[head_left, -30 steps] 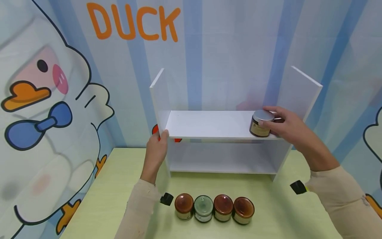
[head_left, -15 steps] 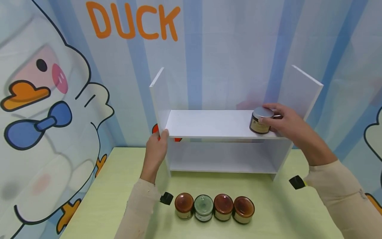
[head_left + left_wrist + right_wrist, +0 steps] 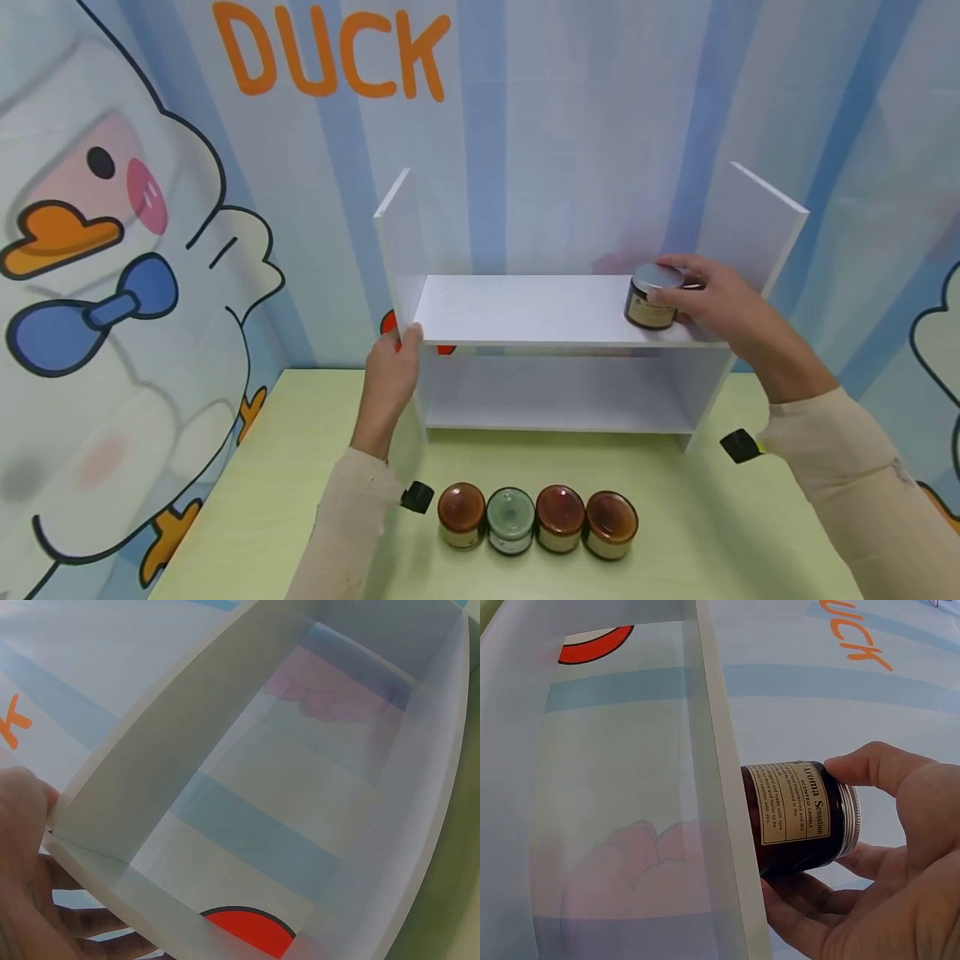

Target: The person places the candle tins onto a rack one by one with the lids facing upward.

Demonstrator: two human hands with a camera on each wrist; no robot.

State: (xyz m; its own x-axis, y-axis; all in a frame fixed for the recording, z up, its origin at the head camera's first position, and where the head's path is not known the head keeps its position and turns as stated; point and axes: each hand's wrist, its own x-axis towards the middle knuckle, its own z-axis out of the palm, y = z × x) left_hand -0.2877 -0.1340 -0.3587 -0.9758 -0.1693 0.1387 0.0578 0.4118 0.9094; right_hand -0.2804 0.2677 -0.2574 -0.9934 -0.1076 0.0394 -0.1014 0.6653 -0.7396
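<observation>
The right hand point(image 3: 716, 304) grips a jar point(image 3: 651, 302) on the top board of the shelf point(image 3: 525, 312), near its right wall. The left hand point(image 3: 390, 375) holds the shelf's left wall. The jar is close to the front edge, so a bump could tip it down onto the bench point(image 3: 262, 500)

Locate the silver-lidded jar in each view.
Head: jar at the right end of the upper shelf, right hand gripping it.
Left wrist: not in view.
Right wrist: jar centre-right, lying sideways in the picture, against the shelf edge.
Shared landmark: the white shelf.
</observation>
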